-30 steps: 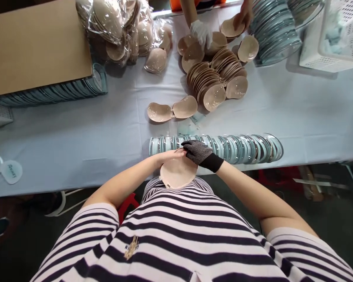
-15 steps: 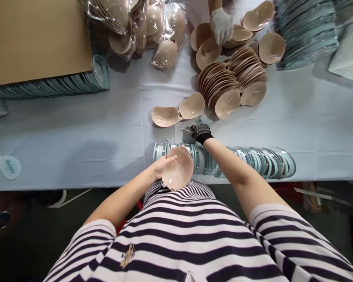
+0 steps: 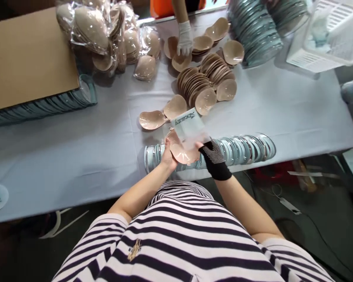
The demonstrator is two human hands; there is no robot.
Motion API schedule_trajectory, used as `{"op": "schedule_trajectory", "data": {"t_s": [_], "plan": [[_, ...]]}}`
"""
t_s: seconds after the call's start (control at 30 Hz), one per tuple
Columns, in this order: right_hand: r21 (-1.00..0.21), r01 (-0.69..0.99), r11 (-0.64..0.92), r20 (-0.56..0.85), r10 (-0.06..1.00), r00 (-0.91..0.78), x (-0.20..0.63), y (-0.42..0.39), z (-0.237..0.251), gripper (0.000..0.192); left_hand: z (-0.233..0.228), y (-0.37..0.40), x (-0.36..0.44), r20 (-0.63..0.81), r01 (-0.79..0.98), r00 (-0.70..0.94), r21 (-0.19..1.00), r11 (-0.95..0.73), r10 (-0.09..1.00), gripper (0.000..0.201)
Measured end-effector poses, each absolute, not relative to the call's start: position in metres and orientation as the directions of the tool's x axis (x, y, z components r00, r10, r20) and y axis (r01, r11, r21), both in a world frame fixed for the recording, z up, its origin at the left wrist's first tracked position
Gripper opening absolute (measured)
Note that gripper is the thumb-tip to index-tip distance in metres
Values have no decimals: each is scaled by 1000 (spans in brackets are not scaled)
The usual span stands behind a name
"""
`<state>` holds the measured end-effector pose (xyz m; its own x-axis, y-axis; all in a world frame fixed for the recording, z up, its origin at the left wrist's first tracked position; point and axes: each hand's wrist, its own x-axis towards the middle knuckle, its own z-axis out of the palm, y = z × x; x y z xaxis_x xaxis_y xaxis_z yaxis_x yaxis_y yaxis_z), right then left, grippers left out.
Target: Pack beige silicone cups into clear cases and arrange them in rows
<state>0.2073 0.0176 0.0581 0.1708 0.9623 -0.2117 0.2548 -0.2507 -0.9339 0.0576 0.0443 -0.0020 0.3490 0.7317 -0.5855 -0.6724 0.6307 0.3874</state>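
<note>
Since half a second ago, my gloved right hand [image 3: 214,156] has come back from the table carrying a clear printed film [image 3: 188,129], now laid over the beige silicone cup [image 3: 181,150] cradled in my bare left hand [image 3: 166,156]. Both hands are closed on their pieces. Just beyond the grip lies the row of clear discs [image 3: 241,147]. Risk: the film could land skewed or crease, being floppy and pinched at one corner.

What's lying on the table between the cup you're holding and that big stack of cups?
In the head view, a joined pair of beige cups lies between the held cup and the stack.
</note>
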Motion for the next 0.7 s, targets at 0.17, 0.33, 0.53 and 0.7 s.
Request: {"op": "schedule_trajectory", "data": {"t_s": [0.17, 0.33, 0.53, 0.7], "plan": [[-879, 379, -288, -163, 930, 328, 217, -35, 27, 56, 10, 27, 94, -472, -614, 427, 475, 630, 772, 89], [-887, 268, -375, -190, 827, 528, 241, -89, 41, 46, 17, -1, 111, -448, -590, 520, 428, 685, 728, 89], [-914, 176, -367, -158, 719, 677, 254, -139, 71, 51, 30, -31, 109, -475, -434, 644, 418, 798, 599, 72], [-929, 146, -340, -164, 731, 662, 254, -148, 80, 54, 42, -44, 111, -504, -422, 582, 483, 767, 638, 75]]}}
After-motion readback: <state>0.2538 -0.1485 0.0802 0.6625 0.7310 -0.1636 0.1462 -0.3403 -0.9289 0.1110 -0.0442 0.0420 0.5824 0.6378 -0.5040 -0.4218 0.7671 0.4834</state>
